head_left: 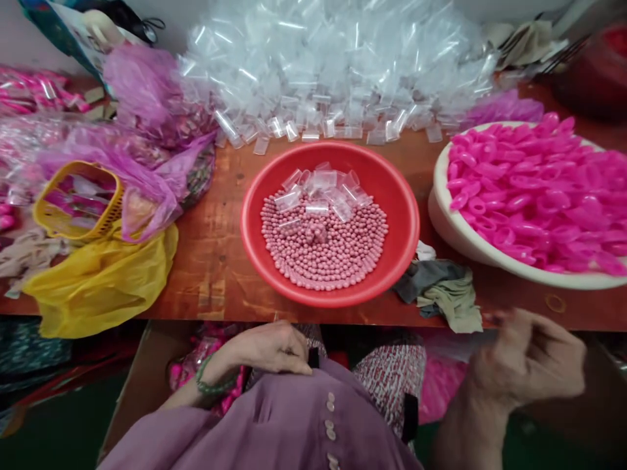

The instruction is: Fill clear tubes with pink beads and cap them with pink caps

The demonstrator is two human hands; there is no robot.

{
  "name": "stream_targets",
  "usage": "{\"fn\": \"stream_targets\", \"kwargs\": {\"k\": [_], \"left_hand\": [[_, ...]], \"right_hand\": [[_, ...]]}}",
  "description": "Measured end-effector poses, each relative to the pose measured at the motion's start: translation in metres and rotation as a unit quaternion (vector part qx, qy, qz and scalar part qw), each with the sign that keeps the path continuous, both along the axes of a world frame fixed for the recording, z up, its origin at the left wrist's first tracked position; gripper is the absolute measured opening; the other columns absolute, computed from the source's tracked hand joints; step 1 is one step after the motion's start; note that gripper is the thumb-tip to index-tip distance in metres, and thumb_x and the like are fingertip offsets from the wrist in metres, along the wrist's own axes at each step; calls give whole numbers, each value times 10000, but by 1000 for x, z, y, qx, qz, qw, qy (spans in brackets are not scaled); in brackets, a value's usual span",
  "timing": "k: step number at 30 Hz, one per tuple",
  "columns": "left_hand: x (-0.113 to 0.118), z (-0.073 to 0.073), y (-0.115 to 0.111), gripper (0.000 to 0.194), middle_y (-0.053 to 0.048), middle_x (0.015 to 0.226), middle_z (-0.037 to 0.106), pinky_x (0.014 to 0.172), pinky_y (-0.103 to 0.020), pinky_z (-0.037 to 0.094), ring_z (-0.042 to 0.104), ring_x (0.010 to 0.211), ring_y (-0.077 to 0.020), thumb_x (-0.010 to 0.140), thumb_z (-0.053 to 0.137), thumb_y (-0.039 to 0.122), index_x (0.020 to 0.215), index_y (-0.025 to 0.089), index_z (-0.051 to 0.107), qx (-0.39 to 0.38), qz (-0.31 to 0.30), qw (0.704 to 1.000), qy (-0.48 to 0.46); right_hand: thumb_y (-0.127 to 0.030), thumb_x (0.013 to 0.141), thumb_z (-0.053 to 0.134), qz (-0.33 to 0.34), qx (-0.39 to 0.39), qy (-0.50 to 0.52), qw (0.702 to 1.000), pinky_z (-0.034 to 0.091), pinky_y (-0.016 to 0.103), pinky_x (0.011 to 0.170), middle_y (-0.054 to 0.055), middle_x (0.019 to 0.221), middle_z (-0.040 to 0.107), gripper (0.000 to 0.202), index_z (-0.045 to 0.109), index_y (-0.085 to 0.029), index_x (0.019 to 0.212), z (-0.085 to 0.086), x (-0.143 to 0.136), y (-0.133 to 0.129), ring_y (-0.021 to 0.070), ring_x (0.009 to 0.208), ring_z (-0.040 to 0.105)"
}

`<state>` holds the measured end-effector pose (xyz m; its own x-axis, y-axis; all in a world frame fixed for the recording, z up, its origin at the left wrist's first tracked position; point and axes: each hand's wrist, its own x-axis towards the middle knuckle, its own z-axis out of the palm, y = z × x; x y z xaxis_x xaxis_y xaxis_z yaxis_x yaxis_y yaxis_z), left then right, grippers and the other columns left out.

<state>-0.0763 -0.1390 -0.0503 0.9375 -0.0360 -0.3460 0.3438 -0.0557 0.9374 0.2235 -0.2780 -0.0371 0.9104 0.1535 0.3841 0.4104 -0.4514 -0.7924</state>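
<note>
Just ahead of the left hand (274, 349), a glossy red plastic bowl (396, 196) holds matt pink beads (323, 251) and clear, shiny plastic bags (323, 189). Beyond the right hand (526, 359), crumpled soft cloth (443, 290) lies on the worn, reddish wooden table (215, 261), and a smooth cream basin (458, 232) holds glossy pink plastic pieces (529, 189).

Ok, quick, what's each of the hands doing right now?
Left hand: resting on the purple garment, holding nothing visible.
Right hand: blurred, fingers curled near the table edge; contents cannot be told.
</note>
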Motion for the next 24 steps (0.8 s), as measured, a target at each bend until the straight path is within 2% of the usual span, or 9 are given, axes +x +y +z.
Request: {"fn": "stream_targets", "kwargs": {"k": [2,3,5,6,9,12,15,19,24], "left_hand": [[-15,19,20,389,-87,830,728,733,-234,487,648,750,-148,923,586,474,806,143,754,-26,27,999,-28],[-22,28,31,391,-102,848,742,749,-248,504,668,777,-163,918,591,488,852,148,772,-33,43,997,-47],[-36,45,51,355,-115,866,762,760,-273,529,697,804,-183,901,621,485,927,177,797,-26,80,992,-93],[-43,52,60,321,-112,874,769,756,-280,538,706,803,-185,893,640,469,960,200,803,-12,103,988,-118],[-53,71,80,231,-68,874,776,723,-280,551,712,772,-171,868,683,415,999,266,802,46,198,963,-176],[-48,83,90,173,-31,863,778,730,-284,564,708,767,-159,845,705,382,942,271,797,110,297,932,-178],[-31,85,98,193,-46,916,777,789,-296,570,705,816,-160,834,709,326,972,207,772,173,347,910,-148],[-9,71,107,286,-83,965,762,784,-294,560,686,803,-153,838,697,319,1046,126,734,249,359,888,-144],[4,50,108,330,-117,1024,747,853,-340,558,696,910,-189,835,680,351,1064,115,712,208,400,877,-164]], "right_hand": [[-439,853,645,164,-28,-70,984,553,463,735,55,852,690,203,678,-260,942,25,-11,38,254,747,673],[-415,862,651,264,-63,-106,957,556,419,731,42,850,699,192,684,-242,939,35,-15,58,226,749,671],[-364,906,612,450,-149,-130,871,552,384,794,65,940,714,194,680,-208,999,49,-19,98,214,844,681],[-334,923,585,509,-189,-144,827,542,389,836,85,982,710,202,672,-193,1038,54,-20,117,221,893,676],[-273,927,575,595,-330,-162,715,507,384,856,103,981,696,182,664,-175,1051,57,-23,164,240,924,656],[-298,920,608,626,-417,-148,642,483,377,838,133,1004,699,224,650,-138,1071,51,-29,191,261,932,649],[-325,894,663,635,-438,-141,620,470,366,814,147,1027,703,273,640,-124,1078,41,-38,206,268,926,642],[-350,873,695,644,-423,-144,622,440,321,734,110,910,697,237,646,-136,962,25,-49,219,228,805,615],[-243,852,682,670,-373,-140,627,424,305,712,90,859,695,121,639,-142,900,13,-54,224,205,758,589]]}}
